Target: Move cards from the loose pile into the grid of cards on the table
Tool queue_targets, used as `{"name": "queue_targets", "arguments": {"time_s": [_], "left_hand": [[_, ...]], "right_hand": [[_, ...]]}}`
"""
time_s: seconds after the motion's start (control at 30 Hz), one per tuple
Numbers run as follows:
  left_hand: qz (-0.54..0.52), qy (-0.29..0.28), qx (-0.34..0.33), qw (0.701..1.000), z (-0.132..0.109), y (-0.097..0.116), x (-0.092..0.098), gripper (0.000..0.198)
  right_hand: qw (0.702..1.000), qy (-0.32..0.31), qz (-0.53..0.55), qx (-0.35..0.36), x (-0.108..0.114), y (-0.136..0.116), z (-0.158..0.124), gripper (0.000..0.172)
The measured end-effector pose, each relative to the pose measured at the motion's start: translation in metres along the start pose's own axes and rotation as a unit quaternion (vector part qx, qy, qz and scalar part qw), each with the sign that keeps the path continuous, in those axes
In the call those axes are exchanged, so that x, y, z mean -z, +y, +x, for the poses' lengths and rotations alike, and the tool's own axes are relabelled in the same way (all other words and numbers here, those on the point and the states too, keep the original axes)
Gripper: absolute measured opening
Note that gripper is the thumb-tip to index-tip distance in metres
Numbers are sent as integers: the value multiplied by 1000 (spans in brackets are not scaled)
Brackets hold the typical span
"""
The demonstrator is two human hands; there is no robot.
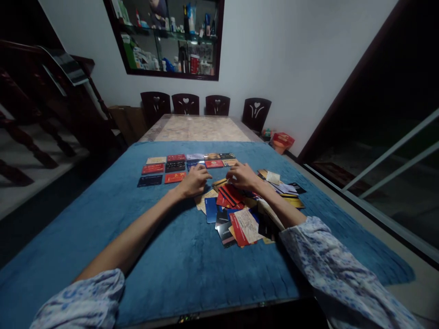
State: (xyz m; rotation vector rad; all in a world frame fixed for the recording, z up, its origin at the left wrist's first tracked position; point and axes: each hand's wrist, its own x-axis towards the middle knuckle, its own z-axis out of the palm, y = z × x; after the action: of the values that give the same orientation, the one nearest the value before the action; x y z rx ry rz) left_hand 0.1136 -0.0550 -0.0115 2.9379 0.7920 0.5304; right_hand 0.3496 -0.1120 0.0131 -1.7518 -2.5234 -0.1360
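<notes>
My left hand [195, 181] is over the blue cloth, at the near edge of neatly laid rows of cards. Its fingers are loosely bent and apart, just in front of a dark blue card [194, 165], with nothing visible in them. A red card [175, 177] lies to its left. My right hand [240, 176] is at the far side of a loose pile of cards, fingers curled together; what they hold, if anything, is hidden. Below it in the pile are red cards [230, 195], a blue card [211, 210] and a red-and-cream card [247, 225], overlapping. The right forearm covers part of the pile.
More cards [291, 200] lie scattered right of my right forearm. The blue cloth [164, 260] covers the near table; beyond it shows a marbled tabletop [202, 128]. Dark chairs [185, 103] stand at the far end, below a wall shelf [171, 34].
</notes>
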Motion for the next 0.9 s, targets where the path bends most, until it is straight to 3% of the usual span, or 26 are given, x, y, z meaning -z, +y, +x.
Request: {"name": "queue_targets", "arguments": {"time_s": [0.47, 0.7, 0.9], "left_hand": [[-35, -105, -66, 992, 21, 36, -21, 58], [-31, -163, -71, 984, 23, 38, -24, 74], [-4, -157, -75, 985, 20, 37, -20, 73]], "right_hand": [[997, 69, 33, 33, -22, 6, -43, 23], [993, 87, 44, 59, -28, 10, -52, 24], [992, 81, 49, 82, -25, 3, -57, 27]]}}
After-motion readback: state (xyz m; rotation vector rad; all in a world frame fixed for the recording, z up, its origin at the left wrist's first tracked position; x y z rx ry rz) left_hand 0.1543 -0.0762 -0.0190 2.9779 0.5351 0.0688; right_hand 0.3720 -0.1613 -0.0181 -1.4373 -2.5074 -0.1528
